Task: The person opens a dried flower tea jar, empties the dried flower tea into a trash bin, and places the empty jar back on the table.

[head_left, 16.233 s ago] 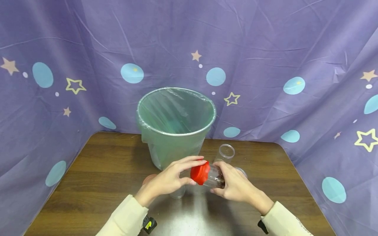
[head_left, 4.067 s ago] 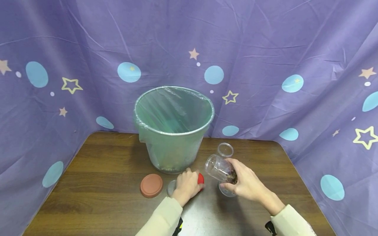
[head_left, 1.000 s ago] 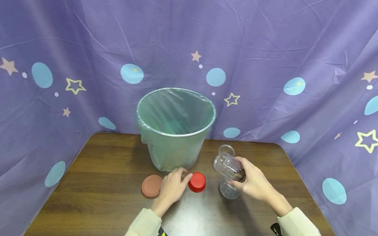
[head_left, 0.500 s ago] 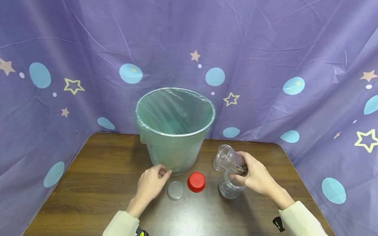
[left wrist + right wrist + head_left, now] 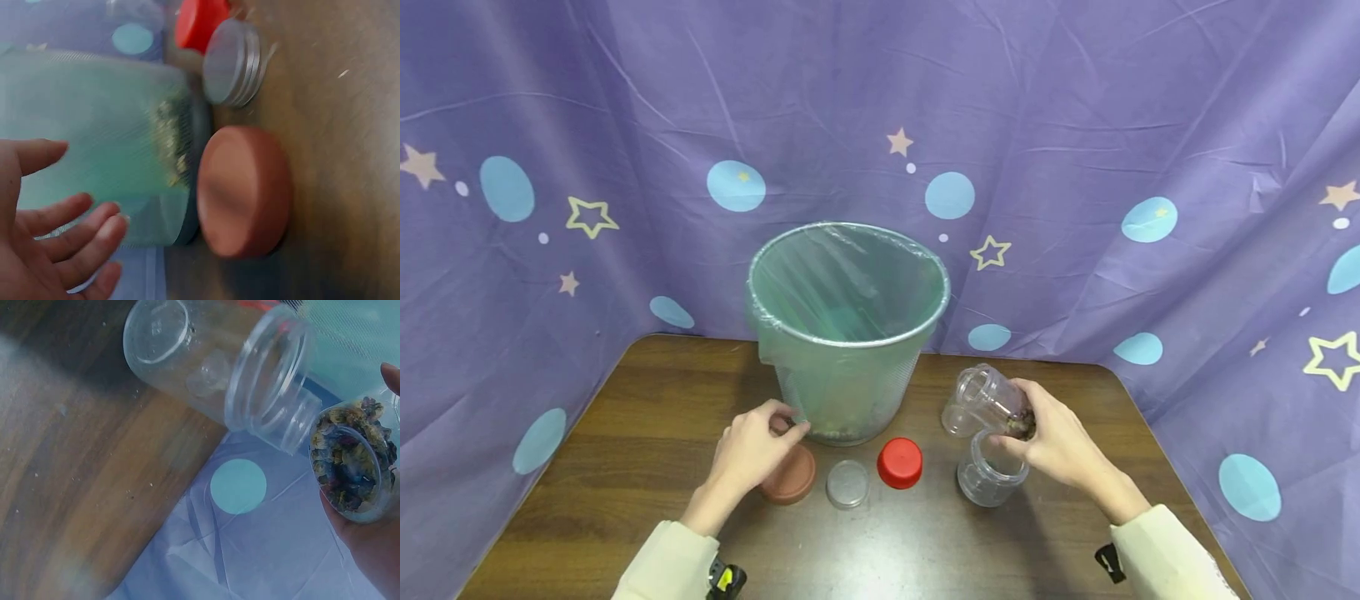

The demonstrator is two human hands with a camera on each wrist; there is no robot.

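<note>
My right hand (image 5: pixel 1060 437) grips a clear jar (image 5: pixel 988 398) by its base end. The jar is lidless and tilted, its mouth pointing up and left, and dried flowers (image 5: pixel 340 469) lie at its bottom. Just in front of it, a clear jar without a lid (image 5: pixel 988 483) stands upright on the table. Another clear jar (image 5: pixel 958 421) is partly hidden behind the held one. My left hand (image 5: pixel 752 446) hovers with loosely bent fingers and nothing in them, above a terracotta-coloured lid (image 5: pixel 792 482). Right of that lid lie a grey lid (image 5: pixel 847 483) and a red lid (image 5: pixel 900 463).
A mesh wastebasket (image 5: pixel 850 383) lined with a green bag stands at the back middle, behind the lids. Some pale bits show low inside it. The wooden table (image 5: pixel 647 417) ends against a purple curtain (image 5: pixel 1060 125).
The red lid has gone from the held jar to the table. My left hand has moved left, away from the red lid. My right hand has shifted the jar slightly right.
</note>
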